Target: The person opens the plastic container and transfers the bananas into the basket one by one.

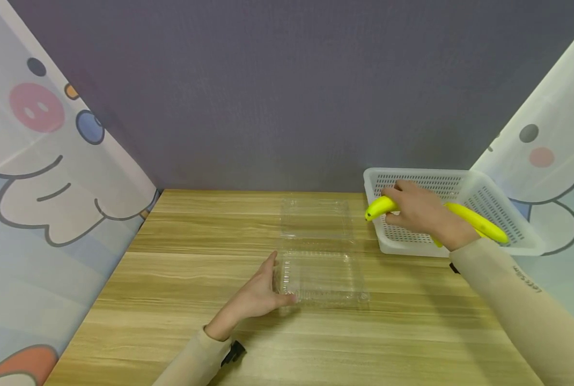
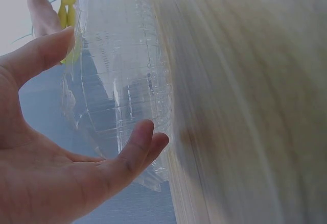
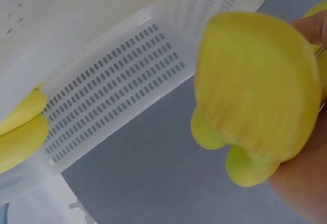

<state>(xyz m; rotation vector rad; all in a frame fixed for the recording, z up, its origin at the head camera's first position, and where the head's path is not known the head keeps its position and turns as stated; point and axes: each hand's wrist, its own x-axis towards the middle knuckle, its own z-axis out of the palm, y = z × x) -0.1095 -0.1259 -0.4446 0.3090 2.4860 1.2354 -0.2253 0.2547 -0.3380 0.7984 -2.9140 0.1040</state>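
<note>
On the wooden table lies a clear plastic clamshell box [image 1: 322, 276], its lid [image 1: 316, 219] laid open behind it. My left hand [image 1: 260, 292] is at the box's left end, thumb along the near side and fingers along the left wall. In the left wrist view, the thumb and spread fingers [image 2: 138, 145] span the clear wall. My right hand [image 1: 419, 209] is over the white basket and grips a banana [image 1: 382, 207], whose tip sticks out to the left. Another banana [image 1: 477, 222] shows past the wrist. Close to the right wrist camera, a large yellow banana [image 3: 255, 81] partly covers the hand.
The white slotted basket [image 1: 412, 247] stands at the table's back right, with more bananas [image 3: 23, 132] in it. A grey wall [image 1: 267, 107] rises behind the table. Cartoon-printed curtains [image 1: 50, 177] hang on both sides.
</note>
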